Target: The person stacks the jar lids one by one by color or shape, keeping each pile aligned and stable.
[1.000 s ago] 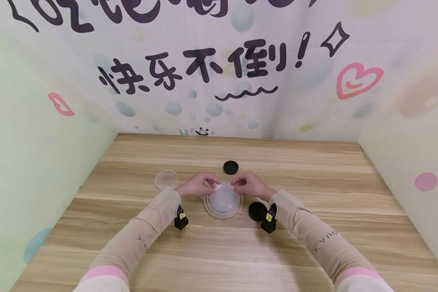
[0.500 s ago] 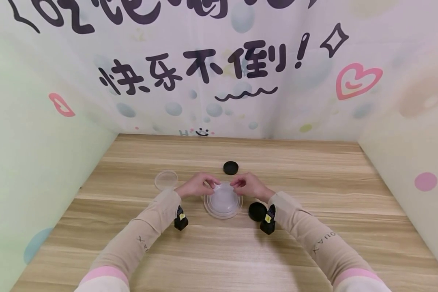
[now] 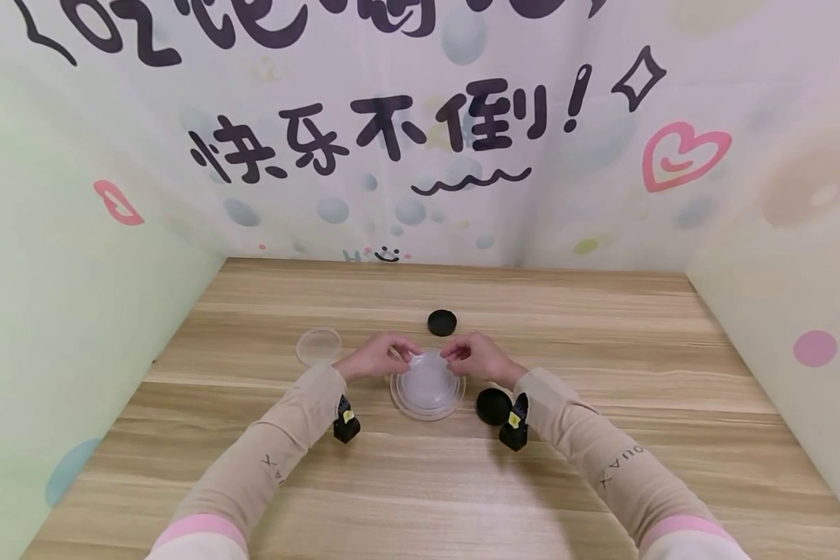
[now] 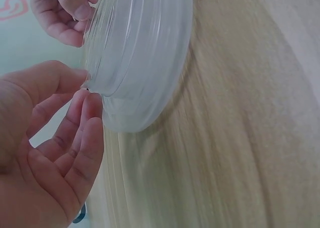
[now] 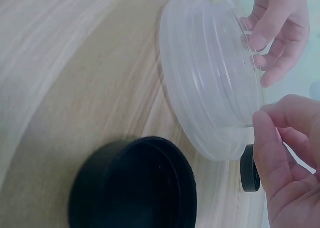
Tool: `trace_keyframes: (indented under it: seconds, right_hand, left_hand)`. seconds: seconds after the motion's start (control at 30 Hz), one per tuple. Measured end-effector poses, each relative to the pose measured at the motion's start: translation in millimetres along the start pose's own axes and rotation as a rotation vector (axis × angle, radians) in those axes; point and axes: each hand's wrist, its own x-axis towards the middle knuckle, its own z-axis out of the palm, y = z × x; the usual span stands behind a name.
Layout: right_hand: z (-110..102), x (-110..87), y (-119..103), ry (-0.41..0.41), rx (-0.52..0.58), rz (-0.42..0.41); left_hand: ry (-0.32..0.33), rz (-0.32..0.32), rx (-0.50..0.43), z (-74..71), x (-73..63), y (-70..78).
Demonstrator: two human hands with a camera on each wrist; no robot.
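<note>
A stack of round, clear plastic lid-like pieces [image 3: 427, 398] rests on the wooden table between both hands. My left hand [image 3: 381, 356] pinches the stack's upper rim at the far left with thumb and forefinger. At the far right, my right hand [image 3: 481, 359] pinches the same upper rim. In the left wrist view the ridged stack [image 4: 142, 48] widens toward a broader bottom piece. In the right wrist view the left hand [image 5: 280, 35] shows across the top of the stack.
A flat clear disc [image 3: 318, 347] lies left of the stack. A small black round cap [image 3: 442, 323] sits behind it. A larger hollow black cap [image 3: 493, 407] stands right of it, beside the right wrist's camera. A printed curtain [image 3: 420, 210] hangs along the table's back edge.
</note>
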Motion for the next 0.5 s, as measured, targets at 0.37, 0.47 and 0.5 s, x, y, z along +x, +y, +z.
trace_keyframes:
  seconds: [0.37, 0.47, 0.5]
  right_hand:
    - [0.4, 2.5, 2.4, -0.032, 0.055, 0.042]
    - [-0.6, 2.7, 1.6, -0.04, 0.042, 0.027]
    - [-1.2, 3.0, 1.4, -0.042, 0.036, 0.018]
  left_hand:
    - [0.042, -0.069, 0.012, -3.5, -5.2, 2.6]
    - [0.052, -0.115, -0.013, -5.6, -5.9, 1.2]
    - [0.053, -0.126, -0.019, -6.5, -6.0, 0.6]
